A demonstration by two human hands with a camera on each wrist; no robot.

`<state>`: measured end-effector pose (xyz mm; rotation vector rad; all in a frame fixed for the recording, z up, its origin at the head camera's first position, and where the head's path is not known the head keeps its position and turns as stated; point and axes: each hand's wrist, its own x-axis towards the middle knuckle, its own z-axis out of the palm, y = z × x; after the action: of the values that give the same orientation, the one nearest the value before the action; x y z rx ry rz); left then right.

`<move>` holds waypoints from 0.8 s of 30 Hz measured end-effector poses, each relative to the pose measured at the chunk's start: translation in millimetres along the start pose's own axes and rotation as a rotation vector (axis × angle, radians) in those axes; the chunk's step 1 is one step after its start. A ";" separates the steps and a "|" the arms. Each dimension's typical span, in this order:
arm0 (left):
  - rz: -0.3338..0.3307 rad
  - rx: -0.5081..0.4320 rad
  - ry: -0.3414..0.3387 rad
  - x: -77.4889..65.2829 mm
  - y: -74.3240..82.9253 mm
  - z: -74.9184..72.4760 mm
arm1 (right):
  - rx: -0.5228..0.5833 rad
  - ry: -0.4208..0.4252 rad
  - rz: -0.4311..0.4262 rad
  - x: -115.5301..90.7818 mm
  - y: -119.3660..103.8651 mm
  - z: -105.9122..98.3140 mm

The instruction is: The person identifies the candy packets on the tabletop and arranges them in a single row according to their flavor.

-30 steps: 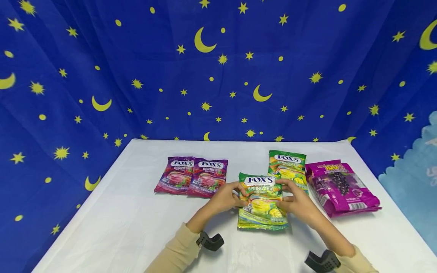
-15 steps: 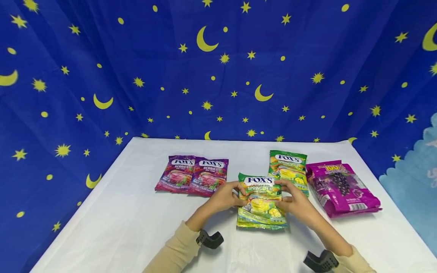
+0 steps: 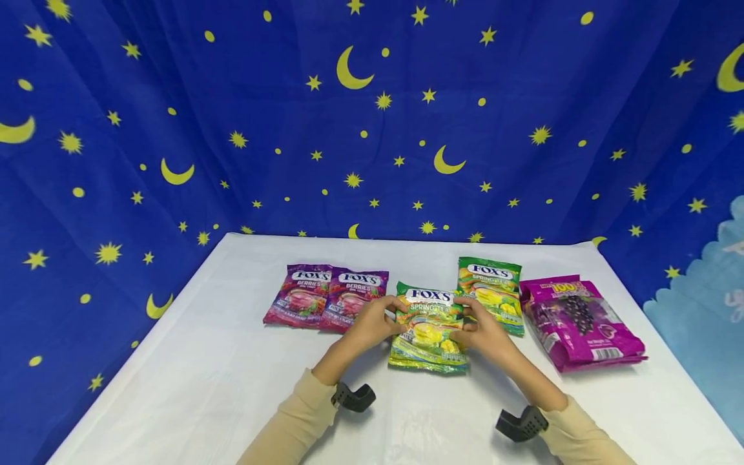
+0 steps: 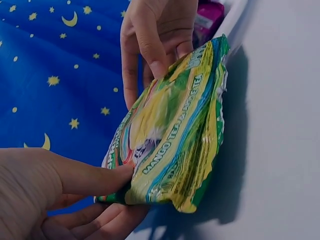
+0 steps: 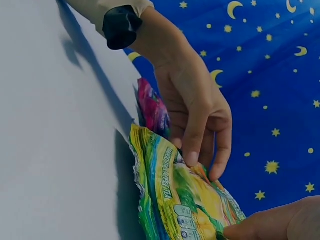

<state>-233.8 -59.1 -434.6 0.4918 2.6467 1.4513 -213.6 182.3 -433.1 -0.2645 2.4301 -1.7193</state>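
My left hand and right hand grip opposite side edges of a green and yellow candy bag marked Fox's Spring Tea. In the left wrist view, the left thumb lies on the front of the bag, fingers behind it. A shadow beside the bag there suggests it is lifted off the white surface. Behind its right side lies a second Spring Tea bag. Two purple Fox's Berries bags, the left one and the overlapping right one, lie left of my hands.
A magenta bag with a grape picture lies at the right of the white-covered table. A blue curtain with yellow stars and moons rises along the back and sides. Black wrist mounts sit on both forearms.
Both hands have carried the held Spring Tea bag leftward and slightly away from me, toward the Berries bags. The other bags have stayed where they lie.
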 end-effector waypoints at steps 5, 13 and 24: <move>0.001 0.037 0.052 8.5 -5.4 -7.5 | -0.068 0.019 -0.006 19.1 -1.1 7.2; -0.007 0.078 0.069 18.6 -8.5 -21.3 | -0.103 0.037 -0.021 40.2 -2.5 15.5; -0.046 0.091 0.105 21.0 -14.6 -24.9 | -0.177 0.067 -0.042 54.3 1.4 26.1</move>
<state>-262.6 -79.7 -431.4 0.3685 2.7961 1.3860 -260.7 146.3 -444.3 -0.2850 2.6483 -1.5540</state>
